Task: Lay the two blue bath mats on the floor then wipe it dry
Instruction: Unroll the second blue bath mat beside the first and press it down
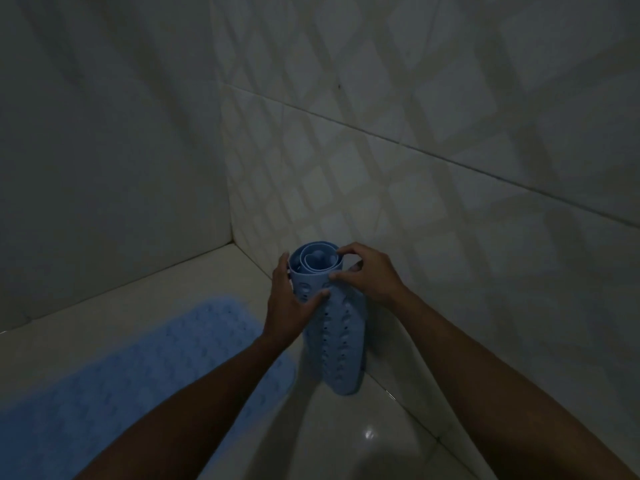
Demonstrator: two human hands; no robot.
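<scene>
The scene is dimly lit and bluish. A small glare spot is seen on the floor [369,434]; above it, the tiled wall [450,133] is bent by wide-angle distortion. Detail is softened throughout.

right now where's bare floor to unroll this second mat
Bare floor tile runs between the flat blue mat and the right wall, with a narrower strip along the back wall. The corner is crowded: the rolled blue mat stands there, held by the left hand and right hand.
</scene>
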